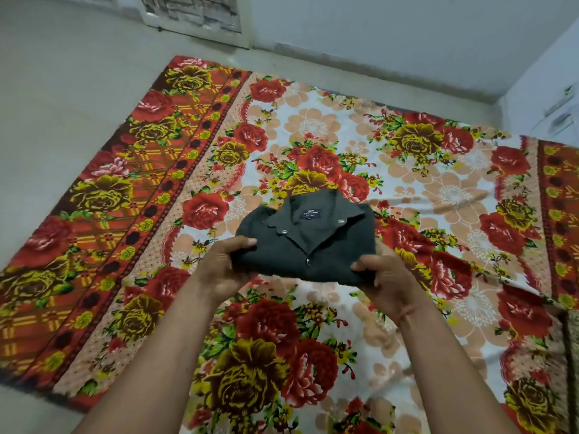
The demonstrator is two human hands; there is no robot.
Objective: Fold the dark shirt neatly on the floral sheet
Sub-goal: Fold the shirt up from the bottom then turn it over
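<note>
Item: dark shirt (308, 242), dark green-black, folded into a compact rectangle, collar side up. Collar points toward 12 o'clock; a small dark neck label with white lettering shows inside it, wording too small to read. Button placket runs down the middle, three pale buttons visible. Position: centre of view, held over the middle of the floral sheet (423, 189); whether its far edge touches the sheet cannot be told.

Left hand (224, 267): at 9 o'clock of the shirt, closed in a pinch on the near left corner, thumb on top of the cloth, fingers hidden beneath.

Right hand (387, 278): at 3 o'clock of the shirt, closed in a pinch on the near right corner, thumb on top, fingers under the fold. A thin thread band (407, 314) circles the wrist.

Both bare forearms enter from 6 o'clock.

Sheet: white ground with red and yellow roses, peach blossoms, a red-and-brown patterned border at 9 o'clock and another at 3 o'clock. It lies flat on a pale floor (62, 104).

Surroundings: pale wall (376, 36) at 12 o'clock; a white-framed panel (194, 17) at 11 o'clock, detail blurred.
</note>
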